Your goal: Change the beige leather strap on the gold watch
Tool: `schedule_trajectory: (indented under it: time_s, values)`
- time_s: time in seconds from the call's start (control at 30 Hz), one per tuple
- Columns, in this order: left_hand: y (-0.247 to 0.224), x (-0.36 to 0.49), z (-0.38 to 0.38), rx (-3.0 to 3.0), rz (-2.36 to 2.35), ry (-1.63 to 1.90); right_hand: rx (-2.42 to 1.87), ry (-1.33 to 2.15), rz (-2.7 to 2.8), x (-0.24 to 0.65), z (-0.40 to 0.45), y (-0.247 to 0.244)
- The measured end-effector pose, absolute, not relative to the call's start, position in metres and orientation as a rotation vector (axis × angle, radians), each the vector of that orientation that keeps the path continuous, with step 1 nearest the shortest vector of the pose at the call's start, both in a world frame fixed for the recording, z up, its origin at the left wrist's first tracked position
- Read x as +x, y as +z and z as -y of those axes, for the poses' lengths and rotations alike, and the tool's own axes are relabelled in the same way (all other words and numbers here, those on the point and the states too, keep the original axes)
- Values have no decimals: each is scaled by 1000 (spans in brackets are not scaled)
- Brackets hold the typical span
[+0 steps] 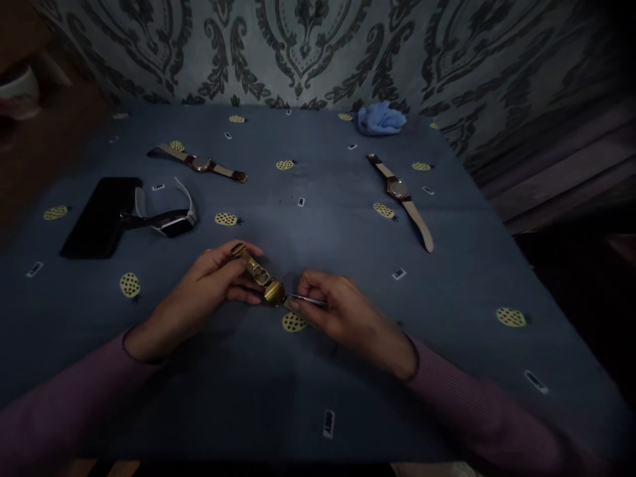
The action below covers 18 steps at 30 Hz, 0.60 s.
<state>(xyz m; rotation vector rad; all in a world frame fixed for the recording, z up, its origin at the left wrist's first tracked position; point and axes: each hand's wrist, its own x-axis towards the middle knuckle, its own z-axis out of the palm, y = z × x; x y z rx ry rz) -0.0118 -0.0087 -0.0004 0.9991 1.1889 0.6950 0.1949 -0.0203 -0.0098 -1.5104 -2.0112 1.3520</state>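
A gold wristwatch (273,293) is held up over the near middle of the table, its round gold case facing me. The fingers of my left hand (213,278) are closed around its metal band. In my right hand (342,308), thumb and fingers pinch a thin silvery tool (309,300), perhaps tweezers or a small screwdriver. Its tip points left at the watch's lower end, where a short pale strip also shows near my fingertips. Whether the tool touches the watch I cannot tell.
A blue patterned cloth covers the table (298,391). Two strap watches, a left one (201,163) and a right one (398,189), lie beyond my hands. A smartwatch (176,225) sits beside a black phone (102,218). A crumpled blue cloth (381,119) lies by the wall.
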Motion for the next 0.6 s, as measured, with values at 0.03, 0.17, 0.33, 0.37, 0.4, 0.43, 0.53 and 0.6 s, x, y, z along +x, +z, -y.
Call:
schedule_trajectory:
  time_s: [0.03,0.17,0.33,0.37,0.4,0.43,0.53,0.6]
  values:
    - [1,-13,7,969,-1192,688,-1511,1353,2011,195,20,-9]
    - [6,-25,5,1134,-1309,596,-1486,1359,1995,195,20,-9]
    - [15,-43,13,2105,-1573,564,-1463,1369,1993,198,24,-11]
    - [16,-44,14,2306,-1505,589,-1460,1371,1999,199,24,-11]
    - [17,-44,15,2467,-1389,554,-1459,1370,2005,199,25,-10]
    - [17,-44,15,2584,-1231,472,-1459,1369,2010,199,25,-10]
    - [11,-41,9,2682,-878,262,-1457,1374,2005,199,26,-9]
    - [5,-37,3,2656,-810,186,-1428,1403,1985,199,27,-8]
